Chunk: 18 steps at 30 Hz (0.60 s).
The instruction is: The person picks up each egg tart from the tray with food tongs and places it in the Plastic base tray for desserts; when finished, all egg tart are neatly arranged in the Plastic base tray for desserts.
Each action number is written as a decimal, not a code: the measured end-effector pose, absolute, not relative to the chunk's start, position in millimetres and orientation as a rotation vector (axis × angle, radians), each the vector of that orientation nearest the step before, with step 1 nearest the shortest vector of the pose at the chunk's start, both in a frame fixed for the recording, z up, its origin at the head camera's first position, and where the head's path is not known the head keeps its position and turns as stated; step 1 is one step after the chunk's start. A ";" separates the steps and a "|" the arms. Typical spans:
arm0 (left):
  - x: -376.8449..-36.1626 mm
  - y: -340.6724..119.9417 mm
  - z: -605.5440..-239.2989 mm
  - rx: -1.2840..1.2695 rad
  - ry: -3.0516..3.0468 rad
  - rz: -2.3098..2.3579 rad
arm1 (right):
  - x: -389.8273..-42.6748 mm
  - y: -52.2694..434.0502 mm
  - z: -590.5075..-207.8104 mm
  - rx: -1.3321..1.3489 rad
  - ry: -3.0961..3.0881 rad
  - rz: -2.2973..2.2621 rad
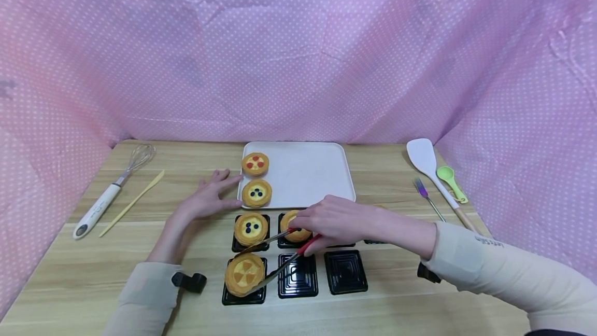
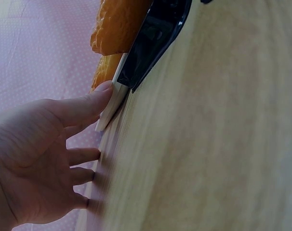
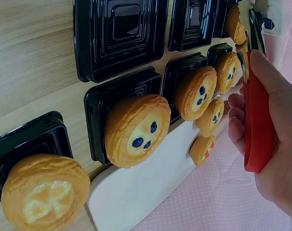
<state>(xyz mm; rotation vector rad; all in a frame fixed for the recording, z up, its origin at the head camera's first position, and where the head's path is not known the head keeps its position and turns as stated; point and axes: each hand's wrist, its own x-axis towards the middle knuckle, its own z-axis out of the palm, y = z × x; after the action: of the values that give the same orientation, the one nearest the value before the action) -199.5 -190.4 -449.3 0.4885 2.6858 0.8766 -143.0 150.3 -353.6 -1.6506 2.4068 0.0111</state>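
Right hand (image 1: 333, 219) grips red-handled tongs (image 1: 280, 253), tips flanking the front-left tart (image 1: 244, 274) in its black cup, in front of the tray (image 1: 317, 175). Left hand (image 1: 207, 198) lies flat, fingers spread, touching the tray's left edge. Whisk (image 1: 112, 188) far left; spatula (image 1: 431, 175), fork (image 1: 426, 196) right.

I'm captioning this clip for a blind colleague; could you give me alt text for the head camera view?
A person's right hand grips red-handled tongs over tarts in black square cups on a wooden table. The left hand touches the edge of a white tray holding two tarts. A whisk lies at left.
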 end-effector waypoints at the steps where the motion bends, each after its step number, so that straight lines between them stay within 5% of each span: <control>1: -199.6 -190.4 -449.5 0.488 2.686 0.876 | -143.0 150.3 -353.6 -1.646 2.407 0.013; 18: -199.5 -190.7 -450.4 0.486 2.680 0.879 | -141.9 152.8 -353.6 -1.693 2.424 0.050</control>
<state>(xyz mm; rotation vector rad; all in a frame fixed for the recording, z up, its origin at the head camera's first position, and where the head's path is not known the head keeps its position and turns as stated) -199.5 -190.7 -450.4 0.4862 2.6796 0.8788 -141.9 152.8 -353.6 -1.6935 2.4235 0.0497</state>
